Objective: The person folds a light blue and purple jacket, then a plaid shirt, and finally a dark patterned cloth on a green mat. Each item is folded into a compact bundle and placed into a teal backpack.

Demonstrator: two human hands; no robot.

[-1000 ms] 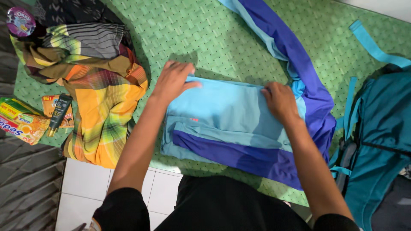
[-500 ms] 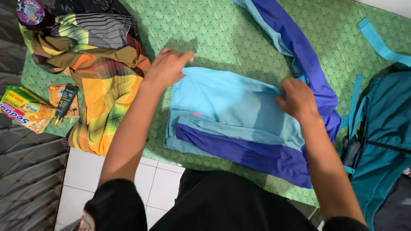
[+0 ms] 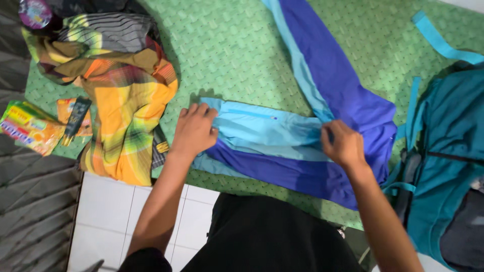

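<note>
Nearest, the person's dark lap fills the bottom centre, with white floor tiles (image 3: pixel 108 211) to its left. Both forearms reach forward from there onto a green mat (image 3: pixel 237 55).

The left hand (image 3: pixel 194 132) lies palm down on the left end of a folded jacket (image 3: pixel 272 151), fingers curled over its light blue edge, pressing rather than gripping. The right hand (image 3: pixel 343 145) is on the right end of the same fold, fingers closed and pinching the light blue cloth where it meets the darker blue panel. The jacket lies on the mat directly ahead of the lap, folded into a narrow band between the two hands, light blue on top and dark blue along the near side.

A long sleeve (image 3: pixel 327 70) of the jacket, dark blue with a light blue stripe, runs from the right hand away toward the top edge of the view.

To the right, a teal backpack (image 3: pixel 448 151) lies touching the jacket's end; one strap (image 3: pixel 438 43) trails across the mat beyond it.

To the left, a plaid cloth (image 3: pixel 118 95) in orange, yellow and brown is heaped just beside the left hand. Farther left lie a dark tube (image 3: pixel 75 121) and a yellow-green packet (image 3: pixel 27 132). A round purple lid (image 3: pixel 34 12) sits at the far left corner.
</note>
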